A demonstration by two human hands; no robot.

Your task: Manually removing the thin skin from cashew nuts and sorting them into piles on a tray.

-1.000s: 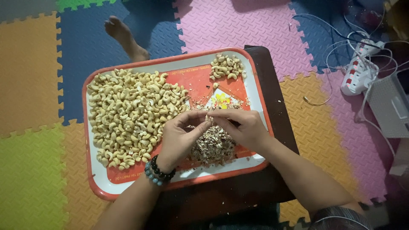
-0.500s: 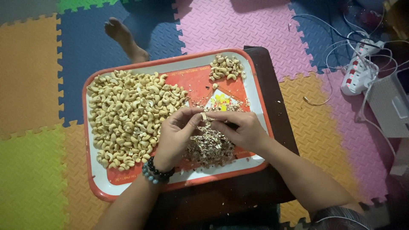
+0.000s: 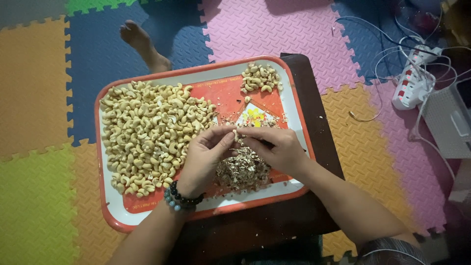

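Both hands pinch one cashew [image 3: 235, 133] over the skin pile [image 3: 244, 167], left hand [image 3: 203, 157] at 9 o'clock, right hand [image 3: 274, 147] at 3. Best rub gently, so skins drop onto the tray [image 3: 113, 216].

Both forearms reach in from the near edge; left hand [image 3: 206, 154] and right hand [image 3: 277, 147] meet at their pinched fingertips, knuckles up.
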